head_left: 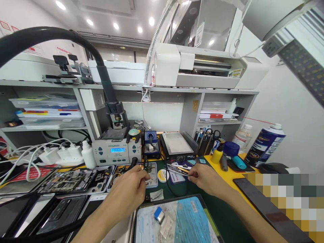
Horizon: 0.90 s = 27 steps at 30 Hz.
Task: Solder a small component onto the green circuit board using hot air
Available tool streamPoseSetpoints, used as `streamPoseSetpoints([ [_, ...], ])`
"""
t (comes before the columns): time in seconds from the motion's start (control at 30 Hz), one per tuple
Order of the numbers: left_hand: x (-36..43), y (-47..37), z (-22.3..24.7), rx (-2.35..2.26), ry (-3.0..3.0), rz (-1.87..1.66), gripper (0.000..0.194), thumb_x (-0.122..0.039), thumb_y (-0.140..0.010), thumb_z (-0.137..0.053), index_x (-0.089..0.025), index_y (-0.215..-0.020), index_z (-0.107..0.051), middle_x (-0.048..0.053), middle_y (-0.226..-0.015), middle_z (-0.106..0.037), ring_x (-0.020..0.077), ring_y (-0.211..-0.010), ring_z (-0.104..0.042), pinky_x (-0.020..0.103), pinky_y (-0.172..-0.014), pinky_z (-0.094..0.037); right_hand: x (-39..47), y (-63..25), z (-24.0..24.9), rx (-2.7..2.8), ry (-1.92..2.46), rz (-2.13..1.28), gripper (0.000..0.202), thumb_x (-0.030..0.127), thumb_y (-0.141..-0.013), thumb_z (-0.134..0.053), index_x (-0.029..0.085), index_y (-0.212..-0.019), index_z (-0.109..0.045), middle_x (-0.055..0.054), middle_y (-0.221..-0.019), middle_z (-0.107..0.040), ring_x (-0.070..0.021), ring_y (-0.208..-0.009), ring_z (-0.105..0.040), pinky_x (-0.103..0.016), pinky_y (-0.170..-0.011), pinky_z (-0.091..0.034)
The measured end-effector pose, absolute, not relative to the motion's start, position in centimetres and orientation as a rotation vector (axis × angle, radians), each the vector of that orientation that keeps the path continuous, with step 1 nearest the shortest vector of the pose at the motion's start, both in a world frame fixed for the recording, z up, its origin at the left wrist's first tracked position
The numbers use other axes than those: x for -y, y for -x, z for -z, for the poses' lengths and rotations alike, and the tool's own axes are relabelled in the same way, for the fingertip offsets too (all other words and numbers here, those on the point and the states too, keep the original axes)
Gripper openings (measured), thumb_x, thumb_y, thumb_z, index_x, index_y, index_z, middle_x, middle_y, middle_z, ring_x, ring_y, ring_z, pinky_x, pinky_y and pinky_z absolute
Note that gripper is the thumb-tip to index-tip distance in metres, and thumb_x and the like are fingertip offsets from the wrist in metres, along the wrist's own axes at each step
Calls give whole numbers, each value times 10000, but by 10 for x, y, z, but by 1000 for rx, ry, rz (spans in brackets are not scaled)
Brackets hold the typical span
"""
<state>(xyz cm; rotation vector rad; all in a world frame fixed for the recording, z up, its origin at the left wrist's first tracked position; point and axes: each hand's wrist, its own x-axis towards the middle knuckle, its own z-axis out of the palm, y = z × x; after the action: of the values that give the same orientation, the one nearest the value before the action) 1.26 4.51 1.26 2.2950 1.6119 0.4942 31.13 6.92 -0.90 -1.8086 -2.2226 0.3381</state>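
My left hand [130, 185] is over the front of a shallow tray [154, 185] of small metal parts. Its fingers are curled together, and whatever they may hold is hidden. A black tool handle [133, 162] shows just beyond the knuckles. My right hand [204, 179] pinches the near end of silver tweezers [181, 172], which point left above a small card-like pad. Between the hands are a round yellow-and-white tin [163, 175] and a crumpled white wipe [157, 195]. Nearer me, a blue-and-white mat [187, 216] carries a small blue-and-white block [159, 214] and a clear packet.
A grey rework station [117, 150] with a lit display stands behind the tray. To its right are a soldering iron stand [151, 145] and a flat heating plate [178, 145]. Phones and circuit boards [73, 180] crowd the left. A spray can [264, 145] and bottles stand right.
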Motion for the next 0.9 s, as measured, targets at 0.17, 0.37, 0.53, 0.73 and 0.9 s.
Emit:
streamPoseSetpoints([
  [0.17,-44,-10,-10,-1566,-2312,-492,376,-98,-887,-402,-221,-1017,-733,63,-1106,-687,249,-950,-686,369,-818,-460,-66,-304,4,2257,1747,-287,158,244,-963,-621,170,-864,-720,-45,-897,-729,-214,-829,-677,-352,-762,-506],
  [0.37,-37,-20,-3,-1296,-2452,-388,408,-91,-889,-388,-245,-1069,-720,46,-1032,-689,230,-956,-688,337,-821,-482,-59,-291,0,2274,1659,-350,215,249,-920,-588,200,-829,-777,-60,-853,-750,-242,-784,-686,-313,-684,-450],
  [0.53,-35,-30,4,-1236,-2516,-279,370,-120,-890,-384,-226,-936,-736,69,-1002,-697,271,-885,-707,383,-754,-489,-60,-293,2,2305,1643,-376,201,251,-892,-607,213,-834,-795,-66,-857,-763,-257,-792,-684,-319,-686,-440],
  [0.73,-32,-30,4,-1249,-2525,-264,388,-120,-891,-361,-219,-941,-732,76,-1016,-701,277,-884,-710,407,-757,-501,-61,-298,-3,2331,1638,-351,215,208,-884,-594,219,-807,-795,-78,-850,-771,-260,-767,-686,-314,-661,-428],
  [0.9,-34,-28,6,-1263,-2515,-301,373,-98,-870,-373,-211,-914,-726,73,-979,-732,273,-902,-717,392,-786,-509,-61,-299,-3,2360,1638,-333,212,206,-881,-602,232,-792,-792,-70,-851,-778,-262,-764,-690,-310,-659,-429],
])
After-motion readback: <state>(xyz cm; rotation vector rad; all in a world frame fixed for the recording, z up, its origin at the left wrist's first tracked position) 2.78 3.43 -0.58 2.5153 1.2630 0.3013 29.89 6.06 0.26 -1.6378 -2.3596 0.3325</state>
